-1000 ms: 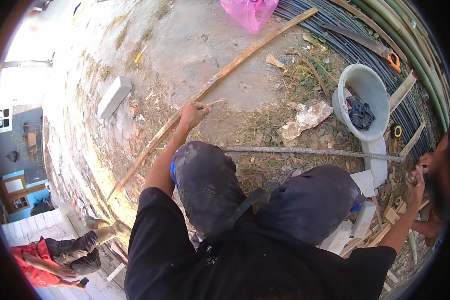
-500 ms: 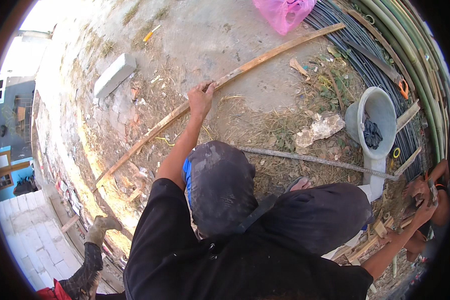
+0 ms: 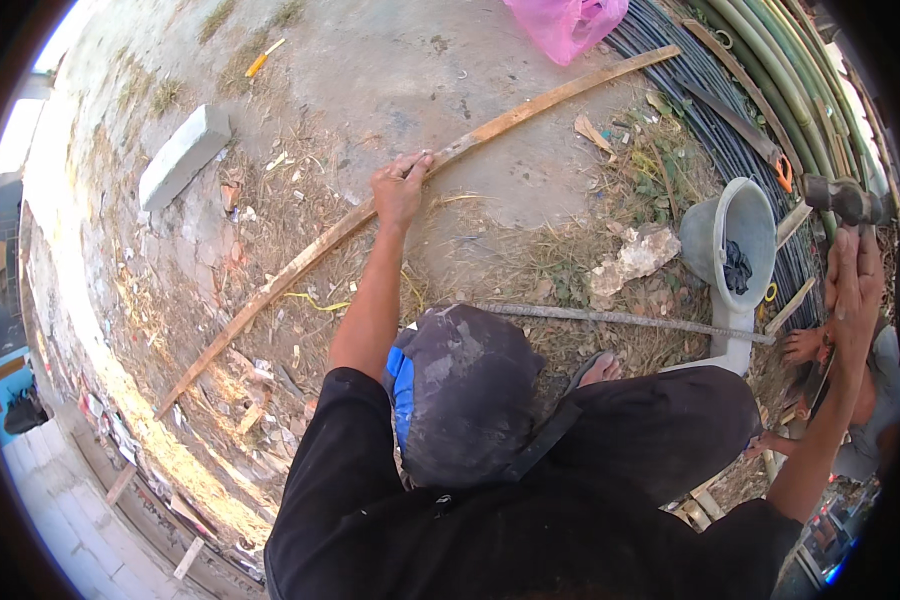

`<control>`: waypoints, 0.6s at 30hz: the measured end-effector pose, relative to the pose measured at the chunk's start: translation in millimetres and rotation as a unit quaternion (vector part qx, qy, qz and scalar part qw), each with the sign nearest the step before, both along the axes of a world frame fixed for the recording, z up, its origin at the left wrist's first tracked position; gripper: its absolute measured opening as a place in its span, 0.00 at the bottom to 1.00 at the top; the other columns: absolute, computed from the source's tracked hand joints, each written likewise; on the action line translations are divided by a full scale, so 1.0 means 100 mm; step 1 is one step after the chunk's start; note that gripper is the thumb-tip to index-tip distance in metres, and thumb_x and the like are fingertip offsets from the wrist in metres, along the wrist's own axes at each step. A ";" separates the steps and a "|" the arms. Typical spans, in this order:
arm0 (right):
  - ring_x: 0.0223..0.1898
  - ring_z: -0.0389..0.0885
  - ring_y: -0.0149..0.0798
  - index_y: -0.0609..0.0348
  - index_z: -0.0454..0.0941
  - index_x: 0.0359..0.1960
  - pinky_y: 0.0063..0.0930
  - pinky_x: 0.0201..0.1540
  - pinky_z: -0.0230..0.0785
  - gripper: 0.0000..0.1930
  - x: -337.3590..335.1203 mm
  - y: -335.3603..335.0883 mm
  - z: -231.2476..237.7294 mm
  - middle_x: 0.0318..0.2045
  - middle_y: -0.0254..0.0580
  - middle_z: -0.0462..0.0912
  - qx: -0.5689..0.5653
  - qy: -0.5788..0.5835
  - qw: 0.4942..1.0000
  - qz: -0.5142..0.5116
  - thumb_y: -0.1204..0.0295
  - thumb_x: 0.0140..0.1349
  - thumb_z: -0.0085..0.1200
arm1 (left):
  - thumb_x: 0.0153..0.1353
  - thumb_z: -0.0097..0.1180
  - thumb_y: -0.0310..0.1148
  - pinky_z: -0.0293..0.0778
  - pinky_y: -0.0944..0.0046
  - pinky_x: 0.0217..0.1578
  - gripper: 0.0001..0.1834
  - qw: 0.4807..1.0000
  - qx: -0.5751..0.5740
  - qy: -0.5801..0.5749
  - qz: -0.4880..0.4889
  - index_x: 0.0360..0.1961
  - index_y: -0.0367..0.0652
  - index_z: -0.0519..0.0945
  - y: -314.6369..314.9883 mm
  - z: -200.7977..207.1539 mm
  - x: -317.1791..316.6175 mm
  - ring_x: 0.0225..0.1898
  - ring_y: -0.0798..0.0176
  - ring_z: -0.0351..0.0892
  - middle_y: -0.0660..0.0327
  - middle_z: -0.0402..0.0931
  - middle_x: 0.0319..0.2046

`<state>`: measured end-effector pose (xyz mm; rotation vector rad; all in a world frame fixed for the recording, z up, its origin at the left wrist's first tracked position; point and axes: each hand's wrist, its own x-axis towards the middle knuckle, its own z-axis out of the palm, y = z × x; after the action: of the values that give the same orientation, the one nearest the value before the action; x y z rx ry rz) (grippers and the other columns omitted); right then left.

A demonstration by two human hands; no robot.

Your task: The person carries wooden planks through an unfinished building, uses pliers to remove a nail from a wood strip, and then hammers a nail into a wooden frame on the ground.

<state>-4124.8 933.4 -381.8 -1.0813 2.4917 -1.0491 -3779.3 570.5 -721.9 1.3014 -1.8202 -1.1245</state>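
Note:
My left hand is closed on a long, narrow wooden strip, gripping it near its middle. The strip runs slantwise over the ground, from the lower left up to the far right. Out at the right, my right hand is raised and wrapped round a hammer; the dark metal hammer head juts above the fingers. Most of its handle is hidden by the hand. Below that hand a co-worker's hand shows. A ridged metal bar lies beyond my knees.
A grey bucket with dark stuff inside stands at right, by a pale rock. Behind it lie a handsaw, dark rods and green bamboo poles. A pink bag is at the top, a pale block at left.
My right hand has risen from beside the co-worker, bringing the hammer up into plain sight. My left hand stays on the wooden strip. The booted leg at lower left has gone from view.

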 end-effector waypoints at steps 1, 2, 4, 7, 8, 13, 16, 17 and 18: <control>0.18 0.58 0.18 0.65 0.71 0.55 0.15 0.20 0.49 0.19 0.15 -0.31 -0.10 0.25 0.26 0.69 0.009 -0.040 0.999 0.026 0.64 0.70 0.52 | 0.60 0.64 0.35 0.73 0.60 0.56 0.09 1.000 0.001 0.000 0.008 0.39 0.43 0.88 -0.03 -0.05 0.07 0.41 0.60 0.85 0.55 0.86 0.40; 0.17 0.56 0.16 0.66 0.71 0.55 0.14 0.18 0.47 0.19 0.31 -0.60 -0.16 0.24 0.25 0.68 0.022 -0.069 0.996 0.048 0.64 0.71 0.52 | 0.61 0.64 0.37 0.73 0.60 0.55 0.10 1.000 -0.027 -0.006 -0.012 0.40 0.44 0.88 -0.06 -0.14 0.10 0.45 0.58 0.84 0.54 0.86 0.40; 0.15 0.55 0.15 0.65 0.72 0.53 0.13 0.16 0.46 0.18 0.60 -1.06 -0.23 0.23 0.24 0.67 0.055 -0.099 0.990 0.086 0.63 0.70 0.53 | 0.61 0.63 0.39 0.72 0.61 0.54 0.11 0.998 -0.053 -0.010 -0.032 0.41 0.46 0.88 -0.09 -0.22 0.13 0.49 0.55 0.82 0.52 0.86 0.40; 0.15 0.59 0.17 0.64 0.72 0.50 0.14 0.16 0.50 0.19 0.99 -1.61 -0.28 0.23 0.25 0.68 0.040 -0.188 0.964 0.183 0.61 0.67 0.57 | 0.61 0.63 0.38 0.72 0.60 0.55 0.11 0.997 -0.071 -0.001 -0.031 0.41 0.45 0.88 -0.09 -0.26 0.13 0.51 0.53 0.82 0.52 0.85 0.40; 0.17 0.62 0.18 0.64 0.73 0.51 0.16 0.18 0.54 0.20 1.09 -1.72 -0.33 0.24 0.26 0.69 0.013 -0.213 0.953 0.215 0.60 0.66 0.58 | 0.61 0.63 0.36 0.69 0.58 0.60 0.10 0.997 -0.080 0.007 -0.021 0.40 0.44 0.87 -0.09 -0.26 0.11 0.44 0.55 0.84 0.52 0.85 0.38; 0.20 0.69 0.27 0.61 0.72 0.33 0.28 0.24 0.63 0.18 1.14 -1.72 -1.36 0.20 0.29 0.69 0.226 -0.356 0.878 0.226 0.56 0.68 0.54 | 0.60 0.64 0.33 0.68 0.54 0.64 0.09 0.996 -0.082 0.025 -0.019 0.39 0.43 0.87 -0.07 -0.16 0.04 0.38 0.55 0.86 0.53 0.86 0.37; 0.18 0.69 0.38 0.65 0.71 0.32 0.40 0.25 0.62 0.22 1.22 -1.81 -1.78 0.17 0.40 0.69 0.273 -0.166 0.899 0.298 0.54 0.70 0.50 | 0.60 0.63 0.32 0.68 0.53 0.63 0.09 0.995 -0.088 0.037 -0.024 0.40 0.42 0.87 -0.06 -0.28 0.04 0.38 0.54 0.86 0.53 0.86 0.37; 0.18 0.69 0.38 0.65 0.71 0.32 0.40 0.25 0.62 0.22 1.24 -1.88 -1.80 0.17 0.40 0.69 0.275 -0.169 0.898 0.300 0.54 0.70 0.50 | 0.60 0.63 0.32 0.68 0.53 0.63 0.09 0.995 -0.085 0.047 -0.017 0.39 0.41 0.87 -0.06 -0.32 0.04 0.38 0.54 0.86 0.53 0.86 0.37; 0.18 0.68 0.43 0.66 0.72 0.33 0.43 0.26 0.61 0.23 1.25 -1.96 -1.81 0.16 0.45 0.68 0.237 -0.099 0.910 0.327 0.53 0.70 0.48 | 0.60 0.63 0.31 0.68 0.52 0.63 0.09 0.995 -0.081 0.057 -0.011 0.39 0.40 0.87 -0.06 -0.35 0.05 0.37 0.54 0.86 0.52 0.85 0.37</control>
<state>-3999.5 737.1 -563.0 -1.3993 1.8428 -0.3130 -3773.8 564.3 -757.0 1.1038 -1.8051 -1.0193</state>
